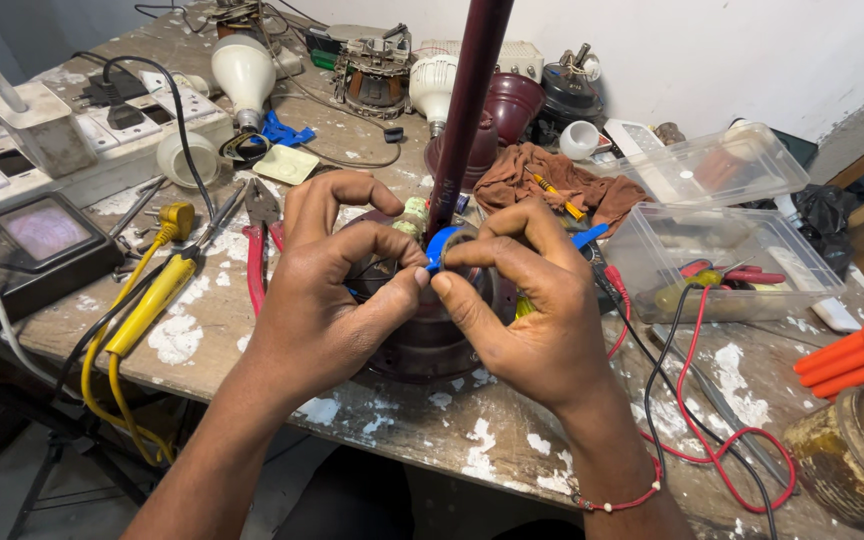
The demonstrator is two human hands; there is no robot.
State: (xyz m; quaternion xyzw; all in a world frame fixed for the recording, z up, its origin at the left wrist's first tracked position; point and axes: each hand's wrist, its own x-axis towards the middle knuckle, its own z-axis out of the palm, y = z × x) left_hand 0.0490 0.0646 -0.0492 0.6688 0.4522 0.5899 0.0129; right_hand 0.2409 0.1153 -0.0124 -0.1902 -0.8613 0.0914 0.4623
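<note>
My left hand point(327, 290) and my right hand point(522, 300) meet over a dark maroon round motor housing point(422, 345) on the workbench. Both pinch a small blue piece, likely tape or wire point(439, 245), between thumb and forefinger. A dark maroon rod point(467, 100) rises from the housing between my hands. The hands hide most of the housing's top.
A yellow-handled soldering iron point(157, 295) and red-handled pliers point(255, 260) lie left. A multimeter point(37, 235) and power strip point(82, 135) sit far left. Bulbs point(244, 70), a brown rag point(552, 180), clear plastic boxes point(722, 250) and red and black leads point(682, 400) lie around.
</note>
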